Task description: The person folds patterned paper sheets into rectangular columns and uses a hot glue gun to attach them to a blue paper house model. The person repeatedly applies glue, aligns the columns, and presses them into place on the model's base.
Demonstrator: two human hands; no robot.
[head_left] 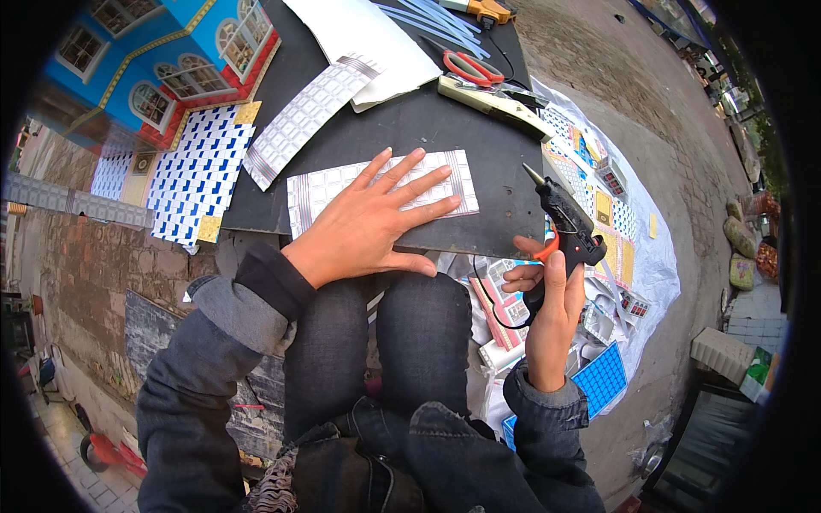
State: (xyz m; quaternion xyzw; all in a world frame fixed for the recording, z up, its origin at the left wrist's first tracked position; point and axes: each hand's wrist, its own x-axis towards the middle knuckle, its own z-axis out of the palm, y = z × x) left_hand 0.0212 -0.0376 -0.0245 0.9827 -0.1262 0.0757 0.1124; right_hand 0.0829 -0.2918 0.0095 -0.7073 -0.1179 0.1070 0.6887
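My left hand (369, 221) lies flat with its fingers spread, pressing a printed paper strip (328, 185) onto the black table (402, 128) near its front edge. The strip has a pale square-tile pattern with grey bands, and my palm hides part of it. To the right, my right hand (552, 312) grips a black glue gun (571, 224) with an orange trigger. Its nozzle points up and to the left, just off the table's right edge, apart from the strip. A second strip of the same pattern (308, 120) lies slantwise behind my left hand.
A blue model house (141, 64) stands at the far left on a blue-and-white tiled base (192, 171). White sheets (376, 51), red-handled scissors (472, 68), a cream-coloured cutter-like tool (496, 105) and pale glue sticks (440, 24) lie at the back. Cut printed pieces cover a plastic sheet (654, 282) at right.
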